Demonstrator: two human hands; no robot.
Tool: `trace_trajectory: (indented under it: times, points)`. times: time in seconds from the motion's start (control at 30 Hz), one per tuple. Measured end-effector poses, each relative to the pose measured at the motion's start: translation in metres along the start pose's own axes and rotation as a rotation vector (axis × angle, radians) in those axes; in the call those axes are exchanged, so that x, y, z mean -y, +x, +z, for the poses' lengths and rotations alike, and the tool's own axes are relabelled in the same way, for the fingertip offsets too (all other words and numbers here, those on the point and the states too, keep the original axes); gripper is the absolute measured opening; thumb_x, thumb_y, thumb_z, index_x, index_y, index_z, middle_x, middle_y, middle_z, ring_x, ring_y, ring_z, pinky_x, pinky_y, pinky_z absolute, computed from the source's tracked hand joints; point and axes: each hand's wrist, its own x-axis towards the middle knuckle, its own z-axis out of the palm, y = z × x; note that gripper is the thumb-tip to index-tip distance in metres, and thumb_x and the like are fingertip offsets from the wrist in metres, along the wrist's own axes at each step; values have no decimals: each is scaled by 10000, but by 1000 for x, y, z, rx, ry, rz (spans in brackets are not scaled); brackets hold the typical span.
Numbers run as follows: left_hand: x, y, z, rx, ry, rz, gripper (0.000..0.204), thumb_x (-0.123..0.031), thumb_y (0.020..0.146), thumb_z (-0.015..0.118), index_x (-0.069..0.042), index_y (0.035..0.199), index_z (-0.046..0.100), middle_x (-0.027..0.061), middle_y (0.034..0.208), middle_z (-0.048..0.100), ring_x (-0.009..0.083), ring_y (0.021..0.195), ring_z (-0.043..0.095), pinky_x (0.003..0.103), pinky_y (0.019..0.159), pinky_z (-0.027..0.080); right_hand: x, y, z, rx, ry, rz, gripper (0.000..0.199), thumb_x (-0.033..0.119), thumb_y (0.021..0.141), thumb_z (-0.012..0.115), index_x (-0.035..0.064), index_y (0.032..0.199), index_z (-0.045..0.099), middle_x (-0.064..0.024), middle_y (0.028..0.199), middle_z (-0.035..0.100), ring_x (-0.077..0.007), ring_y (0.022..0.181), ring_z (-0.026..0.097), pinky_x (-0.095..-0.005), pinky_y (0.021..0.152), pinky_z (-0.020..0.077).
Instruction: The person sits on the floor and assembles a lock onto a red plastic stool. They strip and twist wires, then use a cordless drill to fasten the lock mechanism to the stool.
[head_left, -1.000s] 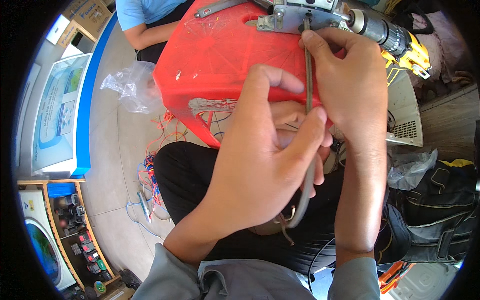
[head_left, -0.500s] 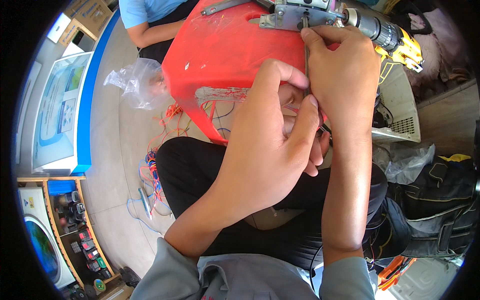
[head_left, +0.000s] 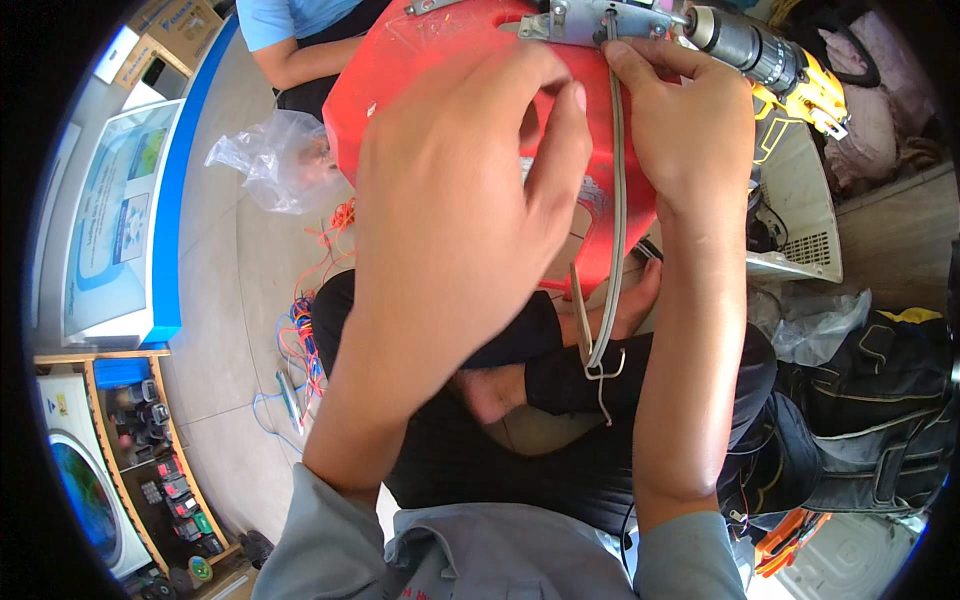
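Head view: right hand (head_left: 690,130) pinches grey cable (head_left: 616,220); left hand (head_left: 460,210) curled, its hold hidden.

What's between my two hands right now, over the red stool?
In the head view, a thin grey rod hangs down between the left hand and right hand, with the red stool behind it.

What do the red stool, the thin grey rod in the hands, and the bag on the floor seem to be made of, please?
The red stool looks like moulded plastic: even colour, soft sheen. The thin grey rod, pinched by the right hand, seems to be dull bare metal wire, bent into a hook below. The bag is thin clear plastic film, crinkled and see-through. The left hand hovers over the stool.
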Motion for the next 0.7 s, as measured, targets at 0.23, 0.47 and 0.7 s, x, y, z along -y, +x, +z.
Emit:
trace_trajectory:
  times: [0.23,0.47,0.7]
  points:
    - [19,8,18,152,-37,122,104,-68,871,701,-7,921,633,116,839,607,273,782,601,357,720,467,9,3,1,-35,-194,-72,291,276,853,735,20,981,788,-167,793,750,-256,743,732,-348,742,554]
    - [18,14,3,373,-16,122,206,-106,801,742,0,816,566,114,767,480,288,768,500,394,711,395,10,1,7,-101,-106,-78,294,277,834,741,14,958,788,-186,819,751,-266,751,736,-346,747,559]
    - [13,15,-5,463,-37,103,246,-84,768,763,2,688,547,84,739,445,246,734,460,362,693,355,-13,5,-7,18,94,-208,243,249,889,679,37,933,788,-238,866,724,-400,853,718,-430,797,554]
